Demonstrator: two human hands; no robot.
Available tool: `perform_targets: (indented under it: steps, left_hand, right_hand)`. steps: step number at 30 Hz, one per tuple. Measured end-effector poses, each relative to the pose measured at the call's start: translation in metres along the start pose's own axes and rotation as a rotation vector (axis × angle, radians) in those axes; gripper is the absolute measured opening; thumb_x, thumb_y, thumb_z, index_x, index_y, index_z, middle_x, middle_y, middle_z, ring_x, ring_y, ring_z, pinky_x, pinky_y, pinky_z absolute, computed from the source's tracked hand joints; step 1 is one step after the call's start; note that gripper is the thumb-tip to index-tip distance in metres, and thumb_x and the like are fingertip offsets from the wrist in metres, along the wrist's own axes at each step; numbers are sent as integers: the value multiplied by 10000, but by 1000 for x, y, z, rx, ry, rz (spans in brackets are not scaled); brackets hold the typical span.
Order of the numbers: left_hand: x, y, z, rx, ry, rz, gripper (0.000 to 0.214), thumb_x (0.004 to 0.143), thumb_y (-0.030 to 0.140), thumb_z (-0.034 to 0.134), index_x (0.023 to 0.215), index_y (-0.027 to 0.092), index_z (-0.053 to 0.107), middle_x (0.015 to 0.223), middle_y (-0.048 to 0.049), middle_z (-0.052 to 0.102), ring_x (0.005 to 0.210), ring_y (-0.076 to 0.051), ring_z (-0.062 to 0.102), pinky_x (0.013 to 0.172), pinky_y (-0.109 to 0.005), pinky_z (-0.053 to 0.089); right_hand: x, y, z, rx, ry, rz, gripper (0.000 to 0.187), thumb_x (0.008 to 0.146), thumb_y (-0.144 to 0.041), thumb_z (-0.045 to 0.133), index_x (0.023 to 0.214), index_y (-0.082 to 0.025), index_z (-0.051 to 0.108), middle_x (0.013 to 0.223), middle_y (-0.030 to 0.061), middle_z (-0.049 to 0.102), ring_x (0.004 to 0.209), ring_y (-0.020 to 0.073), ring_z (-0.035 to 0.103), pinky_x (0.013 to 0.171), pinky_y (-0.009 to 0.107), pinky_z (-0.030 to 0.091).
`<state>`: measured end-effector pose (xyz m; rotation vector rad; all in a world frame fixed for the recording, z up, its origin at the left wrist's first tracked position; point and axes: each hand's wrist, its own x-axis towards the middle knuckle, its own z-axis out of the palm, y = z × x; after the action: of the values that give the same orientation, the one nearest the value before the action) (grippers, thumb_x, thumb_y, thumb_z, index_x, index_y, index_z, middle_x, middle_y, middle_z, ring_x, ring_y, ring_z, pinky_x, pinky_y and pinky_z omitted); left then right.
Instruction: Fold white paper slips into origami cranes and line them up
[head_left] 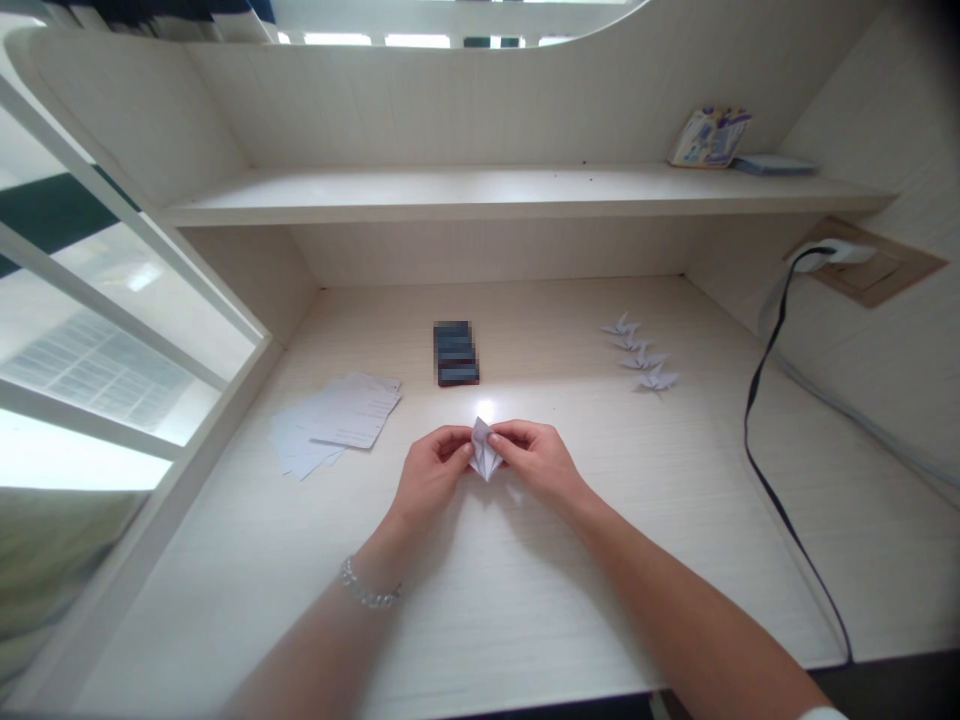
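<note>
Both hands are sharing one small, white, diamond-shaped piece of folded paper (485, 466), the left grip (429, 468) pinching its left flank between thumb and curled fingers while the right grip (541, 462) is pinching its right flank, the right thumb lying across the upper face. For this shaping of the folds, doing it well probably means keeping the left pinch steady as an anchor, letting the right thumb work lightly along the crease, and lining up the layers before pressing hard; squeezing too early would risk crumpling the thin tips or setting a crease off centre. The paper is sitting directly between the two grips, its upper point rising past the thumbs toward the back edge of the pale wood-grain table (465, 630) and its lower tip pointing toward the front edge; whether that tip is touching the surface is not possible to tell. Beyond the grips, a dark, blurred rectangular object (456, 352) is lying nearer the back edge, loose white paper sheets (358, 420) are overlapping toward the left edge, and a row of small, white, sharp-pointed folded paper figures (656, 380) is standing toward the back right corner.
</note>
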<state>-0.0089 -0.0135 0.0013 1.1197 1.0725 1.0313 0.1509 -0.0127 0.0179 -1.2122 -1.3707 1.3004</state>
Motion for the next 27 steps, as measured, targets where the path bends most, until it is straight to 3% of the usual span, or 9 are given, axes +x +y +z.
perform_targets:
  steps: [7, 18, 27]
  left_hand:
    - [-4, 2, 5, -123, 34, -70, 297, 708, 327, 678, 921, 122, 652, 891, -109, 675, 780, -190, 622, 697, -299, 489]
    - [-2, 3, 1, -116, 54, -99, 292, 688, 323, 696, 883, 106, 673, 847, -119, 676, 753, -204, 625, 708, -339, 495]
    - [-4, 9, 4, -143, 49, -107, 256, 668, 314, 709, 835, 125, 667, 791, -80, 667, 698, -167, 611, 639, -281, 483]
  right_hand:
    - [-2, -4, 1, 5, -17, -20, 223, 785, -307, 564, 893, -167, 701, 841, 57, 695, 734, 166, 625, 652, 269, 498]
    - [-1, -2, 1, 53, -36, 58, 272, 765, -357, 589, 906, -152, 698, 852, 77, 690, 732, 179, 622, 601, 271, 510]
    - [0, 1, 0, 82, -58, 71, 294, 756, -385, 598, 902, -151, 698, 846, 73, 684, 723, 168, 613, 592, 258, 490]
